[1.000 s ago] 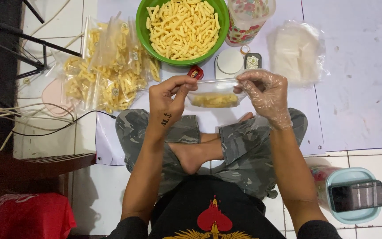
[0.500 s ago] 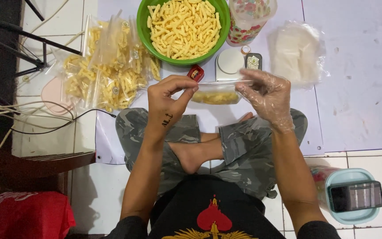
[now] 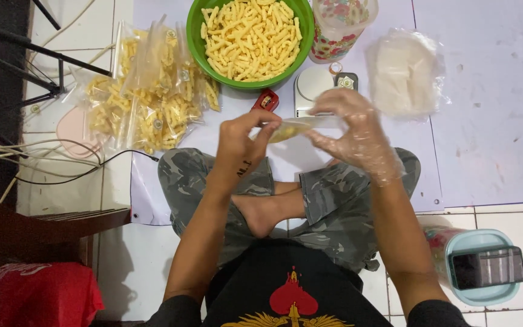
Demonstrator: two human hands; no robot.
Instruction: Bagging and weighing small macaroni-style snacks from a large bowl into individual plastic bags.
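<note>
The bare left hand (image 3: 237, 142) and the gloved right hand (image 3: 355, 130) hold a small clear bag (image 3: 301, 126) of yellow snacks between them, above the crossed legs. Left fingers (image 3: 261, 124) pinch one end, right fingers pinch the other, so both hands are clenched on the bag. Just beyond sit a green bowl (image 3: 196, 45) full of snacks, a white scale (image 3: 310, 85) and a red clip (image 3: 266, 100). Filled bags (image 3: 146, 97) lie piled at the left on the floor.
</note>
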